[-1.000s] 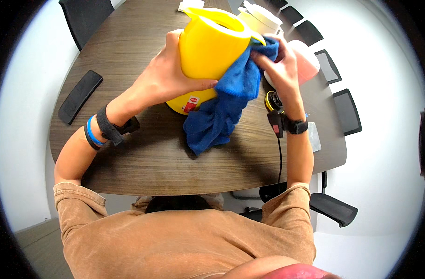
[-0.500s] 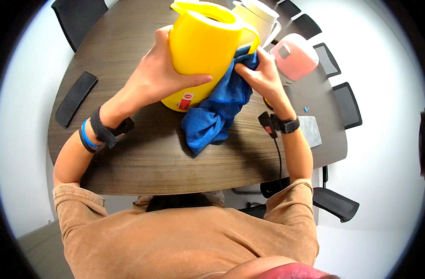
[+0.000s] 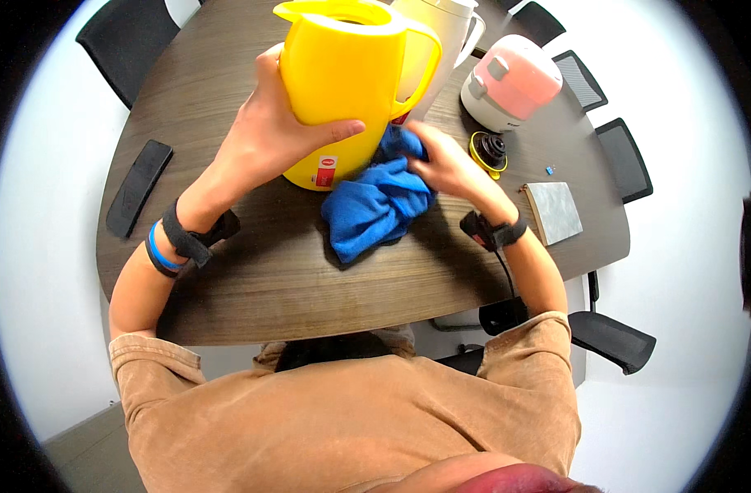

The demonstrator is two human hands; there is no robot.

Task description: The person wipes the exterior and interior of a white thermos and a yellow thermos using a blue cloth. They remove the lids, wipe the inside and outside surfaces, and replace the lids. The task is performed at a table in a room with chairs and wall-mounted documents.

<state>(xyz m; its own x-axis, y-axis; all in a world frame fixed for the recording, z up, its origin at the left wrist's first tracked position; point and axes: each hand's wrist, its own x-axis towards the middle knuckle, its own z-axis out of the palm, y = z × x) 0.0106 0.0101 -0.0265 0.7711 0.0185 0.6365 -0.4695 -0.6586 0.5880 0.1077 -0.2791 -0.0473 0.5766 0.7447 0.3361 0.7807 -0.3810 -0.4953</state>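
A yellow jug [image 3: 343, 78] with a spout and a side handle stands on the wooden table, its top uncovered. My left hand [image 3: 281, 127] is wrapped round its left side, the thumb lying across the front. Bunched against the jug's lower right side is a blue cloth [image 3: 375, 209], partly resting on the table. My right hand [image 3: 441, 160] grips the cloth's upper part below the jug's handle; some of its fingertips are hidden in the folds. Beyond my right hand lies a black and yellow lid [image 3: 490, 153].
A white jug [image 3: 441, 41] stands behind the yellow one. To its right is a pink and white box-like appliance [image 3: 515, 82]. A grey notebook [image 3: 555, 212] and a tiny blue piece [image 3: 550, 170] lie at the right, a black phone [image 3: 140, 187] at the left. Black chairs [image 3: 626, 160] surround the table.
My right hand has slid down with the cloth, from the jug's handle to its lower side. The handle and the black and yellow lid now show fully. My left hand keeps its hold.
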